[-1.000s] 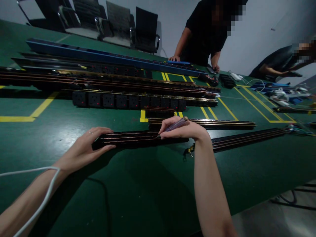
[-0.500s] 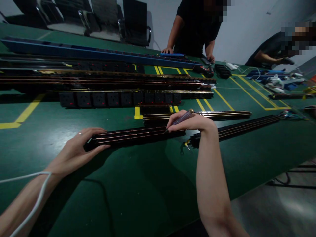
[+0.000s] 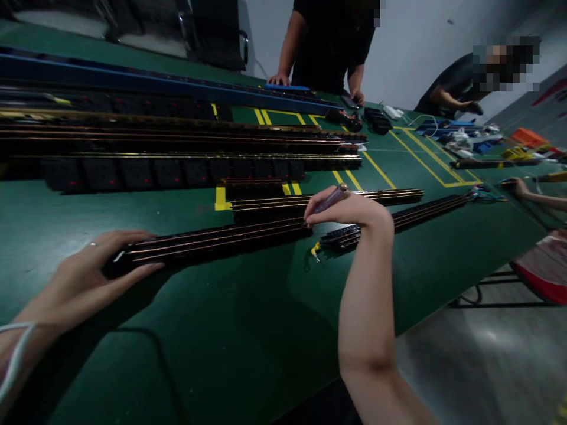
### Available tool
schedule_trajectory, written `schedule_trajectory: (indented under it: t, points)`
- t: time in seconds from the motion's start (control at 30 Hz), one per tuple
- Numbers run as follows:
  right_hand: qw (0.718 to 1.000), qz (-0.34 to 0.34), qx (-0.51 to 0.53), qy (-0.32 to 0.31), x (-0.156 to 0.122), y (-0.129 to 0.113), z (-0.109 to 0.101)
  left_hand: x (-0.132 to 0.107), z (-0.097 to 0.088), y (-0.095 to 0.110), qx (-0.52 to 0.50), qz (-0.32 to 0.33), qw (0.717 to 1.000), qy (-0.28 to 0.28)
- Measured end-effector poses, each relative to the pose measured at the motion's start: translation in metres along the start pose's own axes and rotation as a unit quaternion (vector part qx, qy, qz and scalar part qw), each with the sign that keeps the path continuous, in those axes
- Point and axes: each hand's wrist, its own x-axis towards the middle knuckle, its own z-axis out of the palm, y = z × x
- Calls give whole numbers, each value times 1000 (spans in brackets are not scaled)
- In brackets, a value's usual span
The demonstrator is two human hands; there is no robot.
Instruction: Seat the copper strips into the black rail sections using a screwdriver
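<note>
A short black power strip rail with copper bars along it lies on the green table in front of me. My left hand grips the rail's left end, fingers wrapped over it, a ring on one finger. My right hand pinches a purple test-pen screwdriver, its tip touching the rail's right end. A second black rail with a yellow wire end lies just right of that hand.
Several long black rails and socket strips and a blue one fill the far table. Yellow floor-tape lines cross it. A person in black leans on the far edge; another sits at right. The table edge drops off right.
My right hand has slid the pen tip rightward along the rail to its right end. My view has swung right. The left hand keeps its hold on the left end.
</note>
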Motion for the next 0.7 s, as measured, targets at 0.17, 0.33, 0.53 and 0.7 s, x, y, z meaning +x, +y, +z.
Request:
schedule_trajectory:
  t: [0.17,0.33,0.53,0.7]
  points:
    - [1000,22,-10,11,-4,9,-8,2,-2,10,-17,-3,1000,0]
    - [990,95,-79,62,-10,18,-17,4,-4,17,-27,6,1000,13]
    - [958,95,-166,215,-8,-22,1,7,-7,27,-35,23,999,20]
    - [958,-279,-22,64,33,-95,88,7,-6,25,-56,40,997,25]
